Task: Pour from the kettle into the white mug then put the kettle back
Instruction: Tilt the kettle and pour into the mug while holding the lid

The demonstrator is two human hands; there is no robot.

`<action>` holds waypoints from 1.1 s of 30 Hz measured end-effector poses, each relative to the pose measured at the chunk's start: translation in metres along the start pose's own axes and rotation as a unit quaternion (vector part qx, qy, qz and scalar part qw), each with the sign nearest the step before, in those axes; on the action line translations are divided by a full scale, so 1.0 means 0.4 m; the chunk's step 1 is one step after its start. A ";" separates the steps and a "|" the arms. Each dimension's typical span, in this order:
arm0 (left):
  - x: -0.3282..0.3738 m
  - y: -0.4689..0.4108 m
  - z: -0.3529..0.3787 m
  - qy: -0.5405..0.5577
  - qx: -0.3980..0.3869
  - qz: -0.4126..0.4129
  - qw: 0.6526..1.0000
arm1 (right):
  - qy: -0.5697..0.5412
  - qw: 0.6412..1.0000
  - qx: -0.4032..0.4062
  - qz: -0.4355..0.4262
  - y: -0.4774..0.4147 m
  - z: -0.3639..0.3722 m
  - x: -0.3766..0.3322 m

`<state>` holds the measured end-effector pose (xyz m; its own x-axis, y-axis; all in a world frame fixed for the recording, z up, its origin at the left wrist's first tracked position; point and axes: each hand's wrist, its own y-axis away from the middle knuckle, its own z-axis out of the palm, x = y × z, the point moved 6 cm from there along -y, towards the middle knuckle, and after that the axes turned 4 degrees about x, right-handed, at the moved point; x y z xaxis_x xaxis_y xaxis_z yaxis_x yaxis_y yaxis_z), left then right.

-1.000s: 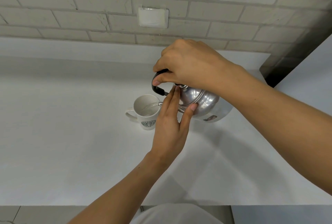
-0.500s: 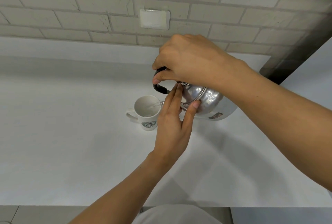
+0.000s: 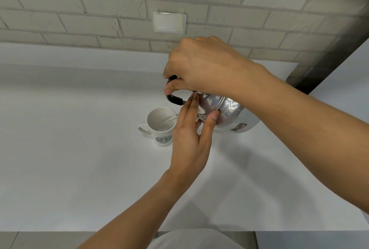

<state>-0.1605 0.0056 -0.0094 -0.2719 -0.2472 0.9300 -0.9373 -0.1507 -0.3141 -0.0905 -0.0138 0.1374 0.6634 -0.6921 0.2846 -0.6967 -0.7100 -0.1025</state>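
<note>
A metal kettle [image 3: 223, 111] is held tilted toward 9 o'clock above the white counter [image 3: 79, 168], just right of centre in the view. Its black handle [image 3: 172, 99] is grasped by the right hand [image 3: 205, 68], fingers clenched around it from above. The left hand [image 3: 189, 140] is laid flat and unclenched against the kettle's lid [image 3: 208, 103], fingers extended toward 12 o'clock and the thumb pressed on the kettle's lower side; nothing is gripped by it. The white mug [image 3: 160, 126] stands upright on the counter at 9 o'clock of the kettle, its handle turned to 9 o'clock and a green emblem facing the camera. A thin stream of water [image 3: 169, 118] is seen entering the mug from the kettle side; the spout itself is hidden behind the left fingers. A pale wall plate [image 3: 169, 22] is fixed to the brick wall [image 3: 60, 8] at 12 o'clock.
</note>
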 end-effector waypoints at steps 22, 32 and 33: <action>-0.005 0.001 -0.003 0.042 0.008 -0.001 0.999 | -0.006 1.000 -0.027 -0.007 -0.011 -0.005 -0.019; -0.005 0.002 -0.009 0.046 0.015 0.002 0.999 | -0.015 0.999 -0.030 -0.007 -0.016 -0.010 -0.031; -0.005 0.002 -0.010 0.046 0.016 0.002 0.999 | -0.017 0.999 -0.027 -0.006 -0.015 -0.011 -0.032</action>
<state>-0.1617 0.0097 -0.0108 -0.2965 -0.1593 0.9416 -0.9292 -0.1798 -0.3230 -0.0959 0.0000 0.1386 0.6797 -0.6887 0.2525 -0.7023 -0.7103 -0.0469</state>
